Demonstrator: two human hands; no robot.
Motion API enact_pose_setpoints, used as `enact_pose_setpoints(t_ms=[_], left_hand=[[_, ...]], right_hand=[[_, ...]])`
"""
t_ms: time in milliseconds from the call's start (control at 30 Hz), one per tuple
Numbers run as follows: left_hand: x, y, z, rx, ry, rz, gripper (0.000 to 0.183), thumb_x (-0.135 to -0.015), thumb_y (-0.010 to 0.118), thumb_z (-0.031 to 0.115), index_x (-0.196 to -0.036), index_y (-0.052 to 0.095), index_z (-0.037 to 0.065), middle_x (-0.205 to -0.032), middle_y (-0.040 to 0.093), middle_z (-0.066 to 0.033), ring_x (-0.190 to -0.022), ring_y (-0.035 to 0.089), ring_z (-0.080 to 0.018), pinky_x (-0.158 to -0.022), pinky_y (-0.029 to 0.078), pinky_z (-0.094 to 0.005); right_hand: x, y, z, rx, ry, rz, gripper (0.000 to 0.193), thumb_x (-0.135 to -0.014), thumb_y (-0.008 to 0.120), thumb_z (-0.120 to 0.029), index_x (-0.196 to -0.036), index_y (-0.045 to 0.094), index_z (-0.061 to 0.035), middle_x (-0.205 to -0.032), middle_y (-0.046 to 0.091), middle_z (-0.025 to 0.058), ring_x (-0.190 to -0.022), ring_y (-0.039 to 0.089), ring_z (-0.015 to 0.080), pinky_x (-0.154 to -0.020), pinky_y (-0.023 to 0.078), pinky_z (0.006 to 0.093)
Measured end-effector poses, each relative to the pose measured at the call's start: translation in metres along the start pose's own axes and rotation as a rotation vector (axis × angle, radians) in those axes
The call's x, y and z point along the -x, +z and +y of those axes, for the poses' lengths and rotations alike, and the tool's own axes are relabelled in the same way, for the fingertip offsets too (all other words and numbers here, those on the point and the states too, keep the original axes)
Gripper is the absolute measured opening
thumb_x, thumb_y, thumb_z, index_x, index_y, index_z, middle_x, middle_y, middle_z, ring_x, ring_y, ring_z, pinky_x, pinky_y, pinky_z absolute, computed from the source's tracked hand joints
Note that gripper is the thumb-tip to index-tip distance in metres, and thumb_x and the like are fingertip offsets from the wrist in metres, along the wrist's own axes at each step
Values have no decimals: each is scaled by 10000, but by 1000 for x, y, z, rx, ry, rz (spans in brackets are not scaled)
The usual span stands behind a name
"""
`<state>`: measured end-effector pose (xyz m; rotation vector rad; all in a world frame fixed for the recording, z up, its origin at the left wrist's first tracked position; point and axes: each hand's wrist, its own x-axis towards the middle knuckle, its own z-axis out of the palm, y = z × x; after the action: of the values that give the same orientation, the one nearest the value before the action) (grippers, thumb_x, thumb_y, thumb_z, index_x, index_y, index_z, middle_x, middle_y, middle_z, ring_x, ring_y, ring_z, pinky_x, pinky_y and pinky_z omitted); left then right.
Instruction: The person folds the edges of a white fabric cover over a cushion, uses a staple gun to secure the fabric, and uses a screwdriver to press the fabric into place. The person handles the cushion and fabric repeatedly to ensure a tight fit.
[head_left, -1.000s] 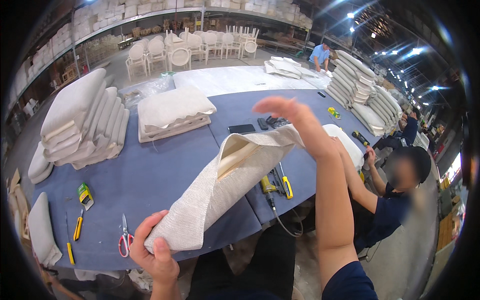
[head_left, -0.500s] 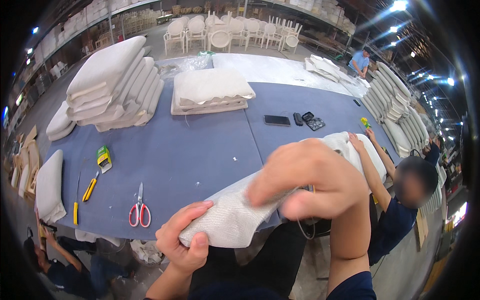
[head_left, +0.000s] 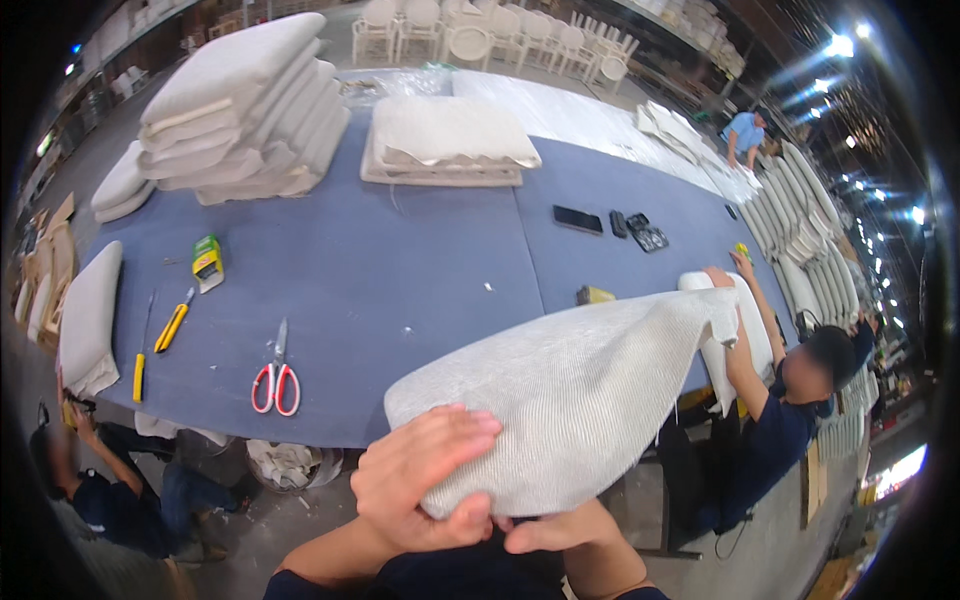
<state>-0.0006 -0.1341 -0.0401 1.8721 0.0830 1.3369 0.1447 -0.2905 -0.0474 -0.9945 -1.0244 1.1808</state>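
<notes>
A cushion (head_left: pixel 560 390) covered in ribbed off-white fabric is tilted up over the table's near edge, its loose fabric flap hanging at the far right end. My left hand (head_left: pixel 425 485) is wrapped around its near left corner, fingers on the top face and thumb on the near edge. Beneath the near edge, my right hand (head_left: pixel 565 535) grips it too; most of its fingers are hidden under the fabric. Scissors with red and white handles (head_left: pixel 276 385) lie left of the cushion. A small yellow box (head_left: pixel 596 295) sits just behind it.
On the blue-grey table (head_left: pixel 330 300) lie a yellow cutter (head_left: pixel 175 322), a thin yellow-handled tool (head_left: pixel 139 380), a green-yellow box (head_left: pixel 207 264) and a phone (head_left: pixel 578 220). Cushions are stacked at left (head_left: pixel 235 110), centre (head_left: pixel 450 140) and right. A co-worker (head_left: pixel 780 420) handles another cushion at right.
The cushion has been turned so its broad covered face shows. My right hand has dropped from above it to its near underside. The view has shifted slightly downward.
</notes>
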Motion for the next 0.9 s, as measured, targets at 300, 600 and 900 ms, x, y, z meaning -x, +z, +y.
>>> enact_pose_setpoints(t_ms=[300,600,900], left_hand=[[37,10,22,63,63,-162,342,-953,805,214,-1239,795,28,-1117,813,-160,-1138,773,-383,-1072,594,-563],[-5,-6,-6,23,-16,-76,464,-913,828,326,-1162,776,-62,-1119,815,-236,-1064,815,-389,-993,637,-510],[-31,-16,-36,166,-119,125,523,-888,794,260,-1239,756,-127,-1198,799,-305,-1091,817,-389,-980,638,-429]], right_hand=[[85,13,32,-208,344,-66,339,-974,831,-437,-1106,801,-126,-1001,787,39,-823,732,312,-743,595,404],[4,31,-6,-61,49,122,183,-1030,751,-192,-1154,747,-58,-906,744,3,-836,724,160,-769,573,311],[-86,28,27,-134,-453,208,865,-852,780,-31,-1612,379,60,-1527,545,227,-1394,587,340,-1150,506,465]])
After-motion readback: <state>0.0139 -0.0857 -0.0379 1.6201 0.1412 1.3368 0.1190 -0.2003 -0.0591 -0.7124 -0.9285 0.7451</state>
